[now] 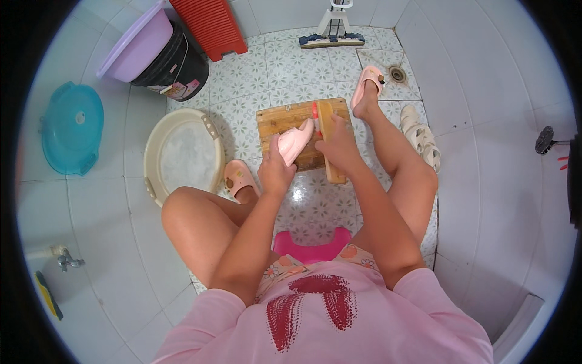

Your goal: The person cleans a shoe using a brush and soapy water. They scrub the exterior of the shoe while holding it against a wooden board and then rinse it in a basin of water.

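My left hand (277, 173) is closed round one end of a pale pink slipper (294, 142), whose other end points up and right. My right hand (339, 145) grips a long wooden scrubbing brush (325, 115). Red and whitish bristles show along the brush's left side, close against the slipper's tip; whether they touch I cannot tell. Both things are over a worn wooden board (276, 118), which has a rectangular top and stands low before me. The brush's near end reaches past the board's front edge. My right-hand fingers are partly hidden behind the brush and my hand.
A cream basin (151, 151) stands on the tiled floor at left, near a black bucket (193, 76) with a purple basin (142, 45). A red plastic stool (209, 27) and a mop (330, 40) are at the back. Right lie white sandals (419, 136) and a drain (397, 74).
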A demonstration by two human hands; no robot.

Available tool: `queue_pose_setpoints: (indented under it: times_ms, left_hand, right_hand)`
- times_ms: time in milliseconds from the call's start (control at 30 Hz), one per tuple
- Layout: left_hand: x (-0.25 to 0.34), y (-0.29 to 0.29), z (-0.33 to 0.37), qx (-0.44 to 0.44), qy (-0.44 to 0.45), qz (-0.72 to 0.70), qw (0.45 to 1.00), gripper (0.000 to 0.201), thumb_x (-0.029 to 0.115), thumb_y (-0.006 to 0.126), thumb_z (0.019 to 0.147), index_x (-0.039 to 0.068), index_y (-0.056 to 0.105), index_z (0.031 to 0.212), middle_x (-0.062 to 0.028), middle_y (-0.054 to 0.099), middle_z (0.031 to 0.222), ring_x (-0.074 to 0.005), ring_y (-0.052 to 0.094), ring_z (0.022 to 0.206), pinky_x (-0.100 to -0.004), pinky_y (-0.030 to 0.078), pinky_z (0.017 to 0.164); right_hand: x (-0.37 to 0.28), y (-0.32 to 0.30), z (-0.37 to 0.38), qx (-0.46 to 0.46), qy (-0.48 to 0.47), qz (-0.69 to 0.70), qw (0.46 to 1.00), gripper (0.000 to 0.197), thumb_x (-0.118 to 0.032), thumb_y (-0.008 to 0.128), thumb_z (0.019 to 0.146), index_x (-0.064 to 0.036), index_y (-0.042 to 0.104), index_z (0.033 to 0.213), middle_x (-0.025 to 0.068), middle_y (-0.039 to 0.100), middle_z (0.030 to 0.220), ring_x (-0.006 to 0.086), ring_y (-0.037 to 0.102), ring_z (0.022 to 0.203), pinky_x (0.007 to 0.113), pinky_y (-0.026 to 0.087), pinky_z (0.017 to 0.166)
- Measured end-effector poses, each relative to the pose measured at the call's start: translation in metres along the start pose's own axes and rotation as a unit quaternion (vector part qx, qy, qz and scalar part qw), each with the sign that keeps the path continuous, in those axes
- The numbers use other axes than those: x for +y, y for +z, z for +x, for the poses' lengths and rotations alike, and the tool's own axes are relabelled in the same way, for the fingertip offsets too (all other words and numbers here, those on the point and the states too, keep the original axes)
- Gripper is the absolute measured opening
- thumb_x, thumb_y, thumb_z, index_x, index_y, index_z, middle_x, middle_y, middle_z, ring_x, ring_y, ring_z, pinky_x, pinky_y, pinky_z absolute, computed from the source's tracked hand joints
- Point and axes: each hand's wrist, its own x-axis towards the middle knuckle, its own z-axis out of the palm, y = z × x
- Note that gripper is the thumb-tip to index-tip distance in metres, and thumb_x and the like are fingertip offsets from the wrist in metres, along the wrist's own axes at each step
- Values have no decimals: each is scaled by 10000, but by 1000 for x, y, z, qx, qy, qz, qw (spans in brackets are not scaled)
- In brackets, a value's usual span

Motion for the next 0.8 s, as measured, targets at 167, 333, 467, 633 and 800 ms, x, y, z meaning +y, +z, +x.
queue_pose_setpoints:
  times_ms: [167,333,467,633,800]
  left_hand:
    - [9,-4,-1,-5,-15,-8,1000,838,86,722,611,161,348,1357,-187,614,1057,-379,597,953,-446,489,804]
    - [6,-6,0,-7,-20,-6,1000,838,82,717,612,168,342,1356,-199,616,1041,-380,603,937,-442,494,790]
    - [2,-3,0,-17,-25,2,1000,843,88,718,614,169,335,1361,-206,608,1056,-379,603,939,-445,493,793]
    - [2,-1,0,-9,-1,-1,1000,845,94,718,626,180,326,1369,-202,598,1077,-370,592,973,-450,487,805]
    - [6,1,-5,-17,-12,1,1000,824,83,707,636,169,334,1366,-177,596,1104,-354,582,1001,-443,481,817]
  right_hand:
    - [5,-3,-27,25,108,203,973,569,-119,610,747,-10,425,1274,185,599,939,282,604,885,369,490,802]
    - [-6,-16,-46,-95,197,274,936,533,-122,561,794,-94,450,1315,143,601,867,224,601,729,337,508,675]
    - [9,5,-74,38,-59,24,997,511,-162,525,852,-153,432,1354,209,575,926,337,617,721,472,493,672]
    - [-31,9,-97,-18,-34,-164,986,526,-187,515,881,-201,374,1388,226,564,838,395,602,722,493,477,671]
    - [-14,14,-22,17,1,-177,984,469,-225,452,902,-196,408,1368,221,575,851,412,598,733,496,477,673]
